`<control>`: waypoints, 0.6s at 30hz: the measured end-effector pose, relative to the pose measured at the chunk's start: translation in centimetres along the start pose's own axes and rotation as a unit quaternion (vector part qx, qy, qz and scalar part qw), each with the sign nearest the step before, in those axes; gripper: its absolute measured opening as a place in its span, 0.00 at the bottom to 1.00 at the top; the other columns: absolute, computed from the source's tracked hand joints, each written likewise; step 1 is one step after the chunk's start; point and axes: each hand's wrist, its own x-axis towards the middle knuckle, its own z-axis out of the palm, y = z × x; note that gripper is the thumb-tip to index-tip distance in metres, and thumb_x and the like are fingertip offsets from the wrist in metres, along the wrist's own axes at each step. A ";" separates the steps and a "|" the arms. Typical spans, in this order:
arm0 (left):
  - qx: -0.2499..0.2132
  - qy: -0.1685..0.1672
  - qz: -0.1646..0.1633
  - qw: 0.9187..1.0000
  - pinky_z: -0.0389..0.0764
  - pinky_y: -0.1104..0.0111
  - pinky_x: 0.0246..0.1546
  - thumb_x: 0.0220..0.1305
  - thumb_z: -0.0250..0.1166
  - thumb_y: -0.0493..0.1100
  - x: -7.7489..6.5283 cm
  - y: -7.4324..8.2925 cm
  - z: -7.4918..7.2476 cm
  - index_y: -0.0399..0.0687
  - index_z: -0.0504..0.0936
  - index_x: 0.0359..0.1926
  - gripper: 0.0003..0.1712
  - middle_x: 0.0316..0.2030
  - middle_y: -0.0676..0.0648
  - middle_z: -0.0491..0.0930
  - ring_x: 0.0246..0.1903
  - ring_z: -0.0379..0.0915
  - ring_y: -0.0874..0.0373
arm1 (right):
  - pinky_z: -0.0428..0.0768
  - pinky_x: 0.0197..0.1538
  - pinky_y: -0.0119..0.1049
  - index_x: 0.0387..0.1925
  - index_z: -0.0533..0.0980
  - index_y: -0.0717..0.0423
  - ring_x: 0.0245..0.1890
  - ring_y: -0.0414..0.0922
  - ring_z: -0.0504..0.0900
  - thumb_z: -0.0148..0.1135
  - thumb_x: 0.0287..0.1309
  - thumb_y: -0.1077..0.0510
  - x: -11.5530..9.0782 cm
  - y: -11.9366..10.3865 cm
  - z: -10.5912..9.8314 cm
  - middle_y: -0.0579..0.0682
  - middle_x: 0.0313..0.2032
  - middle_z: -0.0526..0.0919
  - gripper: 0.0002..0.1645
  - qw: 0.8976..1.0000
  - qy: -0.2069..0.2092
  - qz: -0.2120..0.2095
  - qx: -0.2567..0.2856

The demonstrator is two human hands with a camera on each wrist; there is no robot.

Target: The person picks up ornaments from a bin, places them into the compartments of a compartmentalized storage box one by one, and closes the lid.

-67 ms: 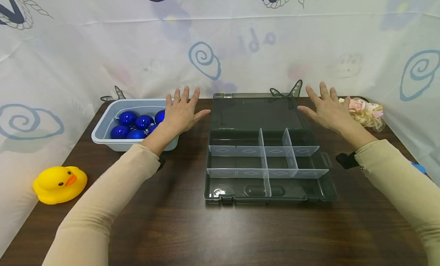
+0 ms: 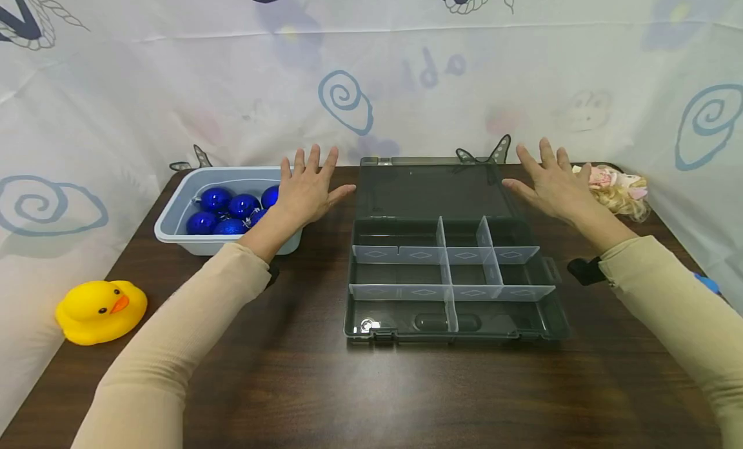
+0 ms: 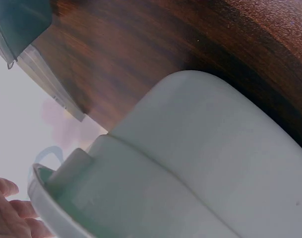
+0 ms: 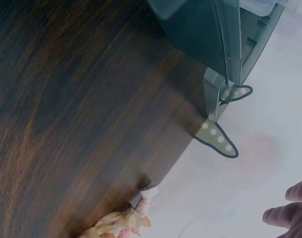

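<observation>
My left hand [image 2: 304,192] is held with fingers spread above the right end of a pale blue-grey plastic tub [image 2: 174,226], holding nothing. Several shiny blue ball ornaments [image 2: 216,199] lie in that tub, and my forearm hides some of its right side. To the right, my right hand [image 2: 557,186] is also spread and bare, in front of a blond doll [image 2: 624,191] that it partly covers. Between the hands lies a dark, see-through divided box [image 2: 400,275] with its lid [image 2: 429,191] laid back and no objects in its compartments.
A yellow rubber duck [image 2: 101,312] sits at the left of the dark wooden table [image 2: 383,397]. Behind the table hangs a white patterned cloth [image 2: 232,88]. A small blue thing [image 2: 707,283] shows at the right edge, mostly hidden by the right sleeve.
</observation>
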 end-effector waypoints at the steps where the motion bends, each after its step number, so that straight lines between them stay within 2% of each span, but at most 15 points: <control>1: 0.001 0.001 0.000 1.000 0.33 0.41 0.67 0.67 0.41 0.69 0.0 0.0 0.0 0.52 0.36 0.75 0.46 0.73 0.36 0.36 0.71 0.28 0.36 | 0.34 0.56 0.78 0.74 0.37 0.47 0.67 0.73 0.35 0.30 0.61 0.24 0.0 0.0 0.0 0.68 0.71 0.31 0.51 1.000 -0.001 0.000 0.001; 4: 0.003 0.002 0.000 1.000 0.32 0.42 0.67 0.67 0.41 0.69 0.0 0.0 -0.1 0.52 0.36 0.75 0.46 0.73 0.36 0.36 0.71 0.28 0.36 | 0.34 0.56 0.78 0.74 0.37 0.47 0.68 0.73 0.36 0.30 0.61 0.24 0.0 0.1 0.0 0.69 0.71 0.32 0.50 1.000 -0.001 -0.003 0.004; 6: 0.001 0.000 -0.001 1.000 0.32 0.42 0.67 0.67 0.41 0.69 0.0 -0.1 -0.2 0.53 0.36 0.75 0.46 0.73 0.36 0.36 0.71 0.28 0.36 | 0.39 0.57 0.77 0.74 0.38 0.49 0.67 0.73 0.40 0.32 0.63 0.26 -0.2 0.3 0.0 0.71 0.70 0.35 0.49 1.000 0.003 -0.013 0.017; 8: -0.010 -0.003 -0.003 1.000 0.31 0.42 0.67 0.67 0.40 0.69 0.1 -0.3 -0.4 0.53 0.36 0.74 0.46 0.73 0.36 0.36 0.71 0.27 0.36 | 0.45 0.59 0.74 0.74 0.41 0.54 0.67 0.72 0.45 0.38 0.66 0.31 -0.8 0.7 0.0 0.72 0.70 0.41 0.47 0.998 0.009 -0.032 0.059; 10: -0.033 -0.001 -0.003 0.999 0.33 0.41 0.67 0.68 0.40 0.68 -0.1 -0.8 -0.6 0.51 0.37 0.74 0.45 0.73 0.36 0.36 0.71 0.29 0.35 | 0.55 0.60 0.68 0.72 0.47 0.59 0.65 0.70 0.55 0.45 0.68 0.38 -1.6 1.4 0.3 0.72 0.68 0.52 0.43 0.991 0.013 -0.054 0.119; 12: -0.069 0.006 0.000 0.998 0.35 0.41 0.67 0.69 0.41 0.66 -0.4 -1.7 -0.8 0.49 0.39 0.74 0.44 0.73 0.35 0.39 0.71 0.32 0.34 | 0.69 0.59 0.53 0.70 0.53 0.61 0.62 0.63 0.66 0.50 0.68 0.47 -2.7 2.3 0.9 0.70 0.64 0.62 0.38 0.979 0.001 -0.076 0.190; 14: -0.117 0.019 0.009 0.993 0.40 0.42 0.67 0.70 0.44 0.62 -0.9 -3.0 -1.1 0.45 0.44 0.74 0.42 0.72 0.33 0.44 0.70 0.37 0.34 | 0.75 0.53 0.37 0.69 0.56 0.60 0.57 0.48 0.75 0.54 0.67 0.53 -3.8 3.4 1.8 0.68 0.61 0.68 0.35 0.962 -0.021 -0.089 0.256; 16: -0.165 0.036 0.015 0.986 0.47 0.43 0.67 0.72 0.47 0.57 -1.5 -4.6 -1.3 0.41 0.50 0.72 0.38 0.70 0.32 0.51 0.69 0.44 0.34 | 0.75 0.47 0.24 0.70 0.56 0.59 0.52 0.34 0.76 0.53 0.67 0.57 -4.9 4.5 3.0 0.68 0.61 0.69 0.34 0.943 -0.052 -0.100 0.314; 18: -0.209 0.040 0.012 0.977 0.53 0.45 0.65 0.72 0.49 0.52 -2.1 -6.3 -1.3 0.40 0.55 0.71 0.34 0.68 0.33 0.56 0.67 0.50 0.35 | 0.74 0.47 0.20 0.71 0.52 0.60 0.52 0.24 0.72 0.52 0.67 0.61 -5.8 5.5 4.1 0.69 0.64 0.63 0.35 0.919 -0.082 -0.114 0.368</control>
